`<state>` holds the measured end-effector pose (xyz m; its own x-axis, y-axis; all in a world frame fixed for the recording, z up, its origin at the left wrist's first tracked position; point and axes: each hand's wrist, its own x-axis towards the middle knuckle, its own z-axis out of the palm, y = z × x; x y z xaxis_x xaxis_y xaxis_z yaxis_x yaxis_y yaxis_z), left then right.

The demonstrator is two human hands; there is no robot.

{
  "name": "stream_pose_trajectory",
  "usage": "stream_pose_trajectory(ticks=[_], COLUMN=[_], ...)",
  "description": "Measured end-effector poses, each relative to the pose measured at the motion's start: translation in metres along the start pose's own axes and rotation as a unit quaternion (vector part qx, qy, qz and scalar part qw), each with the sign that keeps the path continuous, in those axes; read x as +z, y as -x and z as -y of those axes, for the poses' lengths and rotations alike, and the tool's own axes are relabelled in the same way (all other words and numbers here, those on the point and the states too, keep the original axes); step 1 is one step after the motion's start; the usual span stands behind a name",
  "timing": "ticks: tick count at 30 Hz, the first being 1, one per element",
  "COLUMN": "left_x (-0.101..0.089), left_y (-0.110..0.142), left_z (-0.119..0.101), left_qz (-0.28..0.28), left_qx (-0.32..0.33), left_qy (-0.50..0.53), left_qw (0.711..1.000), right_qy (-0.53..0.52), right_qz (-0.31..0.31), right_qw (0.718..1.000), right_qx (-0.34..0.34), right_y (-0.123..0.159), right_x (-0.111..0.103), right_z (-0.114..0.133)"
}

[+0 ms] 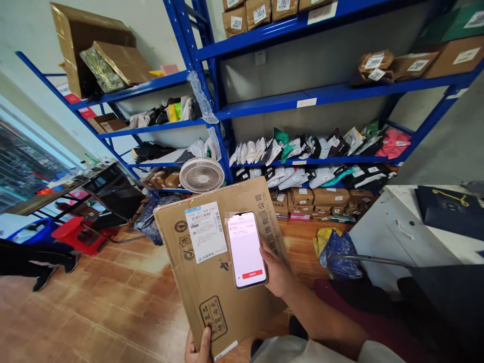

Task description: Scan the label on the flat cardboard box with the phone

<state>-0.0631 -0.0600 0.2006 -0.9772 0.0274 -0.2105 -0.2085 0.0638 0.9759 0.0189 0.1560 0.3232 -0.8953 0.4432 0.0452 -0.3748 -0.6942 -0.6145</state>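
In the head view, the landmark is a flat cardboard box (206, 280), tilted in front of the person with its printed face up. The left hand (195, 352) is at the box's lower left corner, its fingers grasping the edge with the thumb laid over the printed face. The right hand (277, 269) is over the box's right half, its fingers closed around a smartphone (247, 254); some of them are hidden behind it. The smartphone is in front of the box, its lit screen showing a mostly white page with a red button near the bottom. Whether the smartphone touches the cardboard cannot be told. A white shipping label (208, 233) is stuck on the box's upper left part, beside the smartphone. Just beyond the box's top edge is a round fan (202, 175), and behind that a blue shelving rack (260, 105) carries bagged parcels (280, 150) and small cartons. To the left of the box stands a red plastic stool (80, 235), near another person's legs (26, 258). To the right of the box, a white worktop (401, 200) bears a dark navy item (449, 212).
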Motion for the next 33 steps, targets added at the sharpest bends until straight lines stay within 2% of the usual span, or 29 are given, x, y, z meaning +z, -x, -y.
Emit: stream_pose_trajectory(ticks=[6, 9, 15, 21, 27, 33], left_x=[-0.016, -0.022, -0.021, -0.021, -0.024, -0.023], left_y=[-0.027, -0.033, -0.025, -0.023, -0.024, -0.02], left_z=[0.027, 0.034, 0.023, 0.025, 0.036, 0.033], left_qz=[0.031, 0.042, 0.054, 0.07, 0.084, 0.075], left_qx=[-0.053, -0.074, -0.089, -0.082, -0.074, -0.076], left_qy=[0.019, 0.03, 0.041, 0.04, 0.062, 0.037], left_qw=[0.998, 0.996, 0.994, 0.993, 0.992, 0.994], right_qy=[0.005, 0.008, 0.022, 0.068, 0.08, 0.085], right_qz=[-0.019, -0.01, -0.003, 0.058, 0.054, 0.044], right_qw=[1.0, 1.0, 1.0, 0.996, 0.995, 0.995], right_qx=[0.005, 0.01, -0.002, -0.032, -0.028, -0.026], right_y=[0.001, 0.002, 0.005, 0.008, 0.012, 0.017], right_x=[0.002, 0.004, 0.004, 0.001, 0.004, 0.005], right_z=[0.002, 0.002, 0.001, 0.002, 0.004, 0.007])
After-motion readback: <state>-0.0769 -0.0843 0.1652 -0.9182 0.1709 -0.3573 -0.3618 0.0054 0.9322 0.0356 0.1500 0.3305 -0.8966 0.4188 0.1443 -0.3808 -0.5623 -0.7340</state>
